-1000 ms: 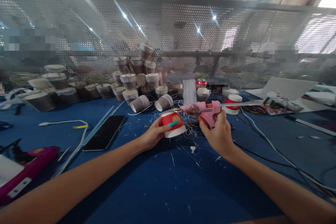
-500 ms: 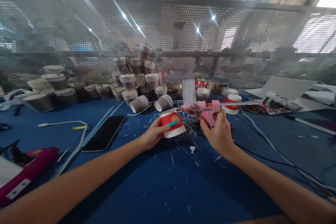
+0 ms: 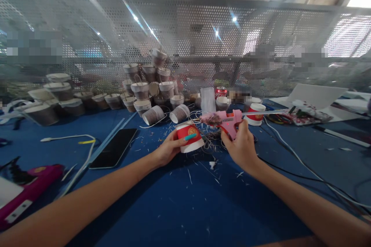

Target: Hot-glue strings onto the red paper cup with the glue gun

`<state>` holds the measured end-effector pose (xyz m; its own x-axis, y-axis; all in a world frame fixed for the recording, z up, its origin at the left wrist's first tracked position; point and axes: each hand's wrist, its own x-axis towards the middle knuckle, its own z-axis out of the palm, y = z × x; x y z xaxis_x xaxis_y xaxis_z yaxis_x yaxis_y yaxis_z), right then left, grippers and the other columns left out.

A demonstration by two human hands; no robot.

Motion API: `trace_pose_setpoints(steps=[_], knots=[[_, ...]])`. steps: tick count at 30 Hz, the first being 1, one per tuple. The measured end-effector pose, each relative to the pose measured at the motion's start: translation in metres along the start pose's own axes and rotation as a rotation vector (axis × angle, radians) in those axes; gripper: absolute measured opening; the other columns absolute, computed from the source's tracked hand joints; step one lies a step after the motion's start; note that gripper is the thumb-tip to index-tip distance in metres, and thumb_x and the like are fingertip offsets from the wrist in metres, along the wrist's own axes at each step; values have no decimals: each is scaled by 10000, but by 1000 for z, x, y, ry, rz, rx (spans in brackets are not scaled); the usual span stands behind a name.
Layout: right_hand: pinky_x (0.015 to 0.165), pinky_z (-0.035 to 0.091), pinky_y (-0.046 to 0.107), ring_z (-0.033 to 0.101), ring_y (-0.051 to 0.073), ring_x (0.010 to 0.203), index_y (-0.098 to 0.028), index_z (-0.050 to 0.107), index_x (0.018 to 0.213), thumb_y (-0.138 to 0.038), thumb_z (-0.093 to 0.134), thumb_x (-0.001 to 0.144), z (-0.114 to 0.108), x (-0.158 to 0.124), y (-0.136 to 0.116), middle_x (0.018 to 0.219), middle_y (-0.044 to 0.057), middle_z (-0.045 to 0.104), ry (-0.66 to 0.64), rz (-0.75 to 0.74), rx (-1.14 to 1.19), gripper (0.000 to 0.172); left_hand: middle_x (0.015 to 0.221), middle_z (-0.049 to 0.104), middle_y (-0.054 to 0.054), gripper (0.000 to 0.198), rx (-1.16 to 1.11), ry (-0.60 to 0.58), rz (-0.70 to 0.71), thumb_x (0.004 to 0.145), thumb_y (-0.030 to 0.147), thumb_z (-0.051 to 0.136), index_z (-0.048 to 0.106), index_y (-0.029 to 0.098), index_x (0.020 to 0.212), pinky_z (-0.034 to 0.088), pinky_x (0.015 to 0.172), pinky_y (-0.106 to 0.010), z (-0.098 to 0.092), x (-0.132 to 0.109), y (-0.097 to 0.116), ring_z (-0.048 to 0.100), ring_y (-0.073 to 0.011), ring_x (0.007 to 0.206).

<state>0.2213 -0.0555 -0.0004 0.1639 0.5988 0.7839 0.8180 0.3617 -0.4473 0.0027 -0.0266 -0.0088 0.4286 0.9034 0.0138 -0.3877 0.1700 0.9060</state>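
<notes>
My left hand (image 3: 168,149) is wrapped round a red and white paper cup (image 3: 189,136), held upside down and tilted just above the blue table (image 3: 174,200). My right hand (image 3: 241,147) grips the handle of a pink hot glue gun (image 3: 224,119). The gun's nozzle points left and sits close to the cup's upturned base. A tangle of thin string (image 3: 213,139) lies on the table between my two hands.
A pile of twine-wrapped cups (image 3: 150,85) stands behind, with more at the left (image 3: 58,92). A black phone (image 3: 113,153), a white cable (image 3: 69,137), a magenta glue gun (image 3: 31,185), a red can (image 3: 221,92), another red cup (image 3: 256,114) and cords at right lie around. A perforated metal screen closes the back.
Hardly anything differs: both hands, the cup and the glue gun keep their places, apart from a slight shift of the camera.
</notes>
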Motion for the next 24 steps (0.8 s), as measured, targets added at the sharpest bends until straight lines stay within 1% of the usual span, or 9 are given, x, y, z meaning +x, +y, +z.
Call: trace_pose_setpoints(steps=[4,7,9,13,16,18,20,22,24], knots=[[554,439,352,515,191,593,-233,313,802,-317,546,725,-1,1,-2,678,10,485,9,28,17,260,942,684,-68,511,1,-4,23,568,168,754,572,145,1045,446,863,-385,3,-2,2,633,-224,877],[552,423,344,489,184,583,-234,312,783,-388,568,719,-1,5,1,655,-4,451,8,103,14,305,962,674,-58,518,11,2,58,563,134,750,566,161,1047,409,922,-407,7,-4,4,616,-229,930],[568,421,350,487,191,608,-228,325,777,-446,571,707,-1,10,9,672,5,449,-9,166,-15,336,991,666,-52,538,27,4,82,554,116,753,566,173,1055,392,944,-408,9,-5,5,604,-227,958],[652,437,427,520,249,730,-192,394,787,-497,533,690,1,22,36,780,80,483,-69,302,-101,349,1026,650,-35,628,115,5,133,514,66,766,549,204,1087,393,939,-408,10,-5,6,588,-228,977],[754,410,509,508,335,916,-165,438,776,-429,497,695,6,28,57,866,158,494,-168,361,-155,282,1014,642,-33,636,179,-1,180,488,50,775,552,206,1062,391,937,-407,9,-4,5,578,-227,978],[785,380,558,454,395,1022,-137,449,821,-399,566,635,10,28,66,940,216,480,-166,441,-217,342,1018,634,-39,625,204,-7,209,482,49,778,552,199,1046,385,943,-409,9,-4,5,573,-224,976],[776,354,608,412,445,1057,-116,445,876,-370,642,555,13,25,69,1001,256,457,-114,503,-274,455,1022,628,-42,619,233,-8,234,483,55,782,548,193,1039,382,943,-411,10,-5,5,571,-221,974],[760,333,643,394,466,1060,-111,438,913,-343,656,534,13,22,64,1041,268,445,-61,448,-293,494,1026,624,-43,621,276,-5,254,486,65,785,542,191,1043,379,944,-413,10,-5,4,566,-222,979],[783,326,641,389,444,1078,-114,437,943,-316,611,593,9,19,52,1070,255,450,-51,260,-250,439,1035,620,-48,621,320,-14,268,497,77,785,535,190,1054,374,949,-416,9,-5,4,559,-226,993]])
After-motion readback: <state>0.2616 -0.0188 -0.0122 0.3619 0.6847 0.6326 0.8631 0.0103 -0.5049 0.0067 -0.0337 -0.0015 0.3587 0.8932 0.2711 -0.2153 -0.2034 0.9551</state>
